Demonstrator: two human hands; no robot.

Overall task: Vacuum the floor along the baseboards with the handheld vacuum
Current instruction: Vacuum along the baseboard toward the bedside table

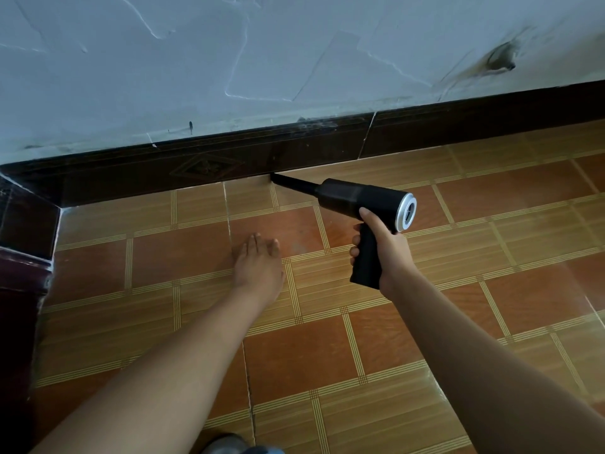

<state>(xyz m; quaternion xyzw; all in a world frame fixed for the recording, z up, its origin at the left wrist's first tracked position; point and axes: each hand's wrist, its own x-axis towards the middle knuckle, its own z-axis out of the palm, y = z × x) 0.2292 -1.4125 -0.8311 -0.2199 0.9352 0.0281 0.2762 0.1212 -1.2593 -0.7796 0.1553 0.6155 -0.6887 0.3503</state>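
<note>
A black handheld vacuum (355,198) with a silver ring at its rear is held by its pistol grip in my right hand (381,249). Its thin black nozzle (289,181) points left, and the tip touches the seam where the orange tiled floor (425,322) meets the dark brown baseboard (212,165). My left hand (258,267) lies flat on the floor, palm down and fingers together, left of the vacuum and a little in front of the baseboard.
A rough white wall (262,60) rises above the baseboard. The baseboard turns a corner at the far left (29,224), where a dark wall section juts out. Cobweb-like dust (314,124) clings along the baseboard's top edge.
</note>
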